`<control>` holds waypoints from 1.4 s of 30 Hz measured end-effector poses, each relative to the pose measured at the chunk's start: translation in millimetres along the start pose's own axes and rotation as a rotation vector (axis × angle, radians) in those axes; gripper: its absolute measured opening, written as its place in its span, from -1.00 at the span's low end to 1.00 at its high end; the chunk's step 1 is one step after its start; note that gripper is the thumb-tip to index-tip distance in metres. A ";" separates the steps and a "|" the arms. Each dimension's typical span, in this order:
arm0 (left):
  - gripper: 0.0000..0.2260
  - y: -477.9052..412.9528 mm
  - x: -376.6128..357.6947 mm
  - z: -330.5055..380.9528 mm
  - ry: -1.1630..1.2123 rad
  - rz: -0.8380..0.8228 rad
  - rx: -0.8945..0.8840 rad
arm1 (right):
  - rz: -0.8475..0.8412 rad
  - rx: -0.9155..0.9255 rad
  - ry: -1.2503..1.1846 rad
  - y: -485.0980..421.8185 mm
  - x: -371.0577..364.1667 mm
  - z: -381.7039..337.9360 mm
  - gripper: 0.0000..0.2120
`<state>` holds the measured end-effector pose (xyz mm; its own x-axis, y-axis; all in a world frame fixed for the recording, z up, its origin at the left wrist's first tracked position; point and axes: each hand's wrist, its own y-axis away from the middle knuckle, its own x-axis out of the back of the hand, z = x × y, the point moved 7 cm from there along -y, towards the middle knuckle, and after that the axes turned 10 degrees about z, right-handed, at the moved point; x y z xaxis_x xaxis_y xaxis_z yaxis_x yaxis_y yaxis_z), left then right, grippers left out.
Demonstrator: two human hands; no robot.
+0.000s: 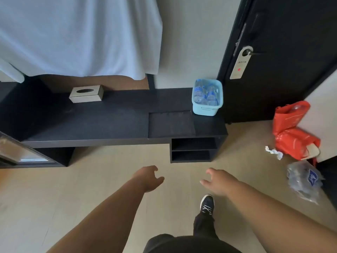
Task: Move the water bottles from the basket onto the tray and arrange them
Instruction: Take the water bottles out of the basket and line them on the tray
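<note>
A light blue plastic basket [206,109] stands at the right end of a low black desk. Clear water bottles [211,95] with blue labels lie inside it. Just left of the basket, a flat black tray [171,124] rests on the desk top with nothing on it. My left hand [148,178] and my right hand [218,181] reach forward over the floor, well short of the desk. Both hold nothing and have their fingers spread.
The black desk [91,125] holds a silver tissue box [86,94] at the back left and has open shelves [193,149] under its right end. A red bag [291,130], crumpled paper and plastic wrap [304,181] lie on the floor at right. A dark door stands behind.
</note>
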<state>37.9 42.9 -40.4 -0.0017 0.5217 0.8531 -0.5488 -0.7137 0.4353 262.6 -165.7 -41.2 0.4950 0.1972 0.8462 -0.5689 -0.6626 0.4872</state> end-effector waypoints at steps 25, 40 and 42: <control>-0.40 -192.5 32.5 191.8 0.058 -0.040 0.115 | -0.032 -0.012 -0.065 -242.3 142.6 149.4 -0.31; -0.40 -290.5 52.5 201.5 -0.027 -0.075 0.062 | -0.056 -0.029 -0.078 -313.6 163.0 148.8 -0.34; -0.39 -310.0 57.2 200.3 -0.031 -0.094 0.047 | -0.064 -0.056 -0.096 -325.4 168.0 145.3 -0.33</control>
<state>375.3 200.3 -69.0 0.0740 0.5732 0.8161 -0.5055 -0.6838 0.5262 626.3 -21.9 -88.9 0.5902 0.1657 0.7901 -0.5691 -0.6087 0.5528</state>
